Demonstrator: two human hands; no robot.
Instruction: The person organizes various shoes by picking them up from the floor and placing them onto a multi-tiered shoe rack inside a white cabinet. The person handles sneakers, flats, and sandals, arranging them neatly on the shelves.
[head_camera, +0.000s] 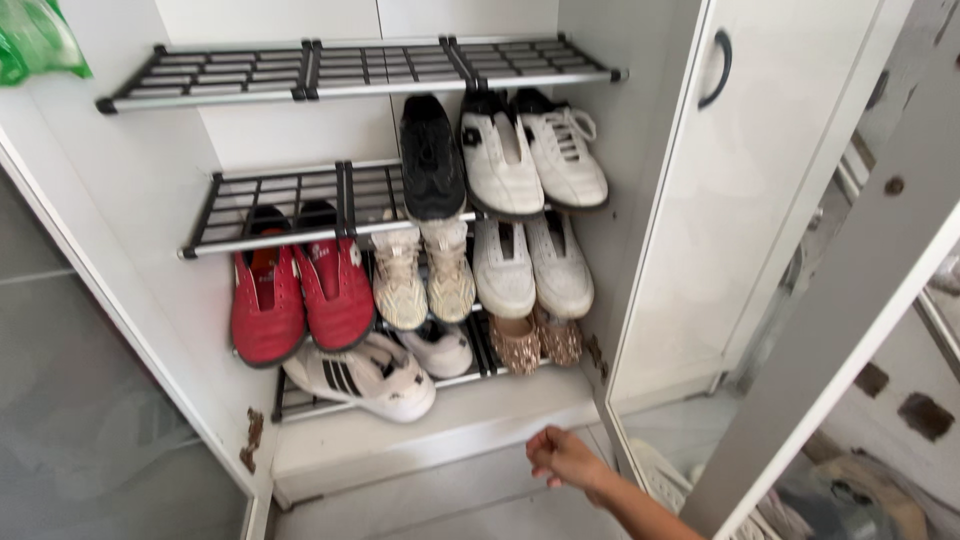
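The right hand (562, 458) hung loosely curled and empty, fingers together, low before the white cabinet (440, 440), near its bottom ledge's right end. The left hand was out of view. Nearest it stood the glittery shoes (537, 342) at the bottom rack's right end, beside the striped white sneakers (375, 375). To lift a pair cleanly, I judged gripping both heels together best.
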